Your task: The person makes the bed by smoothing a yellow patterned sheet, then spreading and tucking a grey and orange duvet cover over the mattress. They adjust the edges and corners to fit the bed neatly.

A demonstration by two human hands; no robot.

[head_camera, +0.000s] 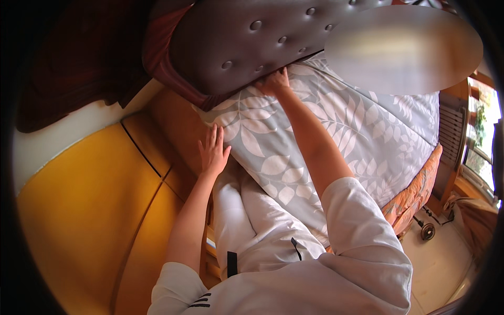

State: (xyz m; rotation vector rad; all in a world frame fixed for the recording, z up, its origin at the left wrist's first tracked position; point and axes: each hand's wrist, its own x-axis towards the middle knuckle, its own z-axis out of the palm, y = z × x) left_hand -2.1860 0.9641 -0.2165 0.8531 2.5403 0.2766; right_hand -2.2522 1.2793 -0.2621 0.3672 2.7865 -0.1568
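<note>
A grey sheet with a pale leaf pattern [338,130] covers the bed in front of me. Along its far edge stands a dark, button-tufted headboard [240,43] with a reddish border. My right hand [273,82] presses at the line where sheet and headboard meet; its fingertips are partly hidden, so whether they grip the fabric cannot be told. Beside the near left corner of the bed, my left hand [214,153] is held with fingers spread and nothing in it, close to the sheet's edge.
Yellow-orange wooden furniture panels [90,204] stand on the left. Orange patterned bedding [413,193] shows below the sheet on the right. Beyond it are a metal stand base [427,231] on the pale floor, a brown cloth [478,220] and a window [482,134]. A blurred oval hides the upper right.
</note>
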